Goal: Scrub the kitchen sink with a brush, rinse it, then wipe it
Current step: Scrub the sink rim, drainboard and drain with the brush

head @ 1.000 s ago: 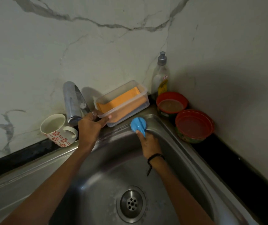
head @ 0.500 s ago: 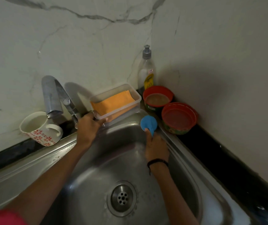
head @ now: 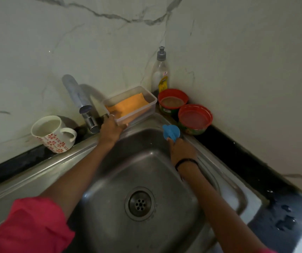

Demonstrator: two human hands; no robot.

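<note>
Right hand [head: 182,152]: clamped on blue brush [head: 171,131], now further right along sink [head: 58,161] rim.
Left hand [head: 110,130]: still at tap [head: 84,105] base; grip unclear.

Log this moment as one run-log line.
phase: scrubbing | right hand: blue brush at sink back corner | left hand: on rim by tap

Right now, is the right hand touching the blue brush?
Touching. The head view shows the right hand with its fingers closed on the blue brush at the sink rim's far corner.
</note>
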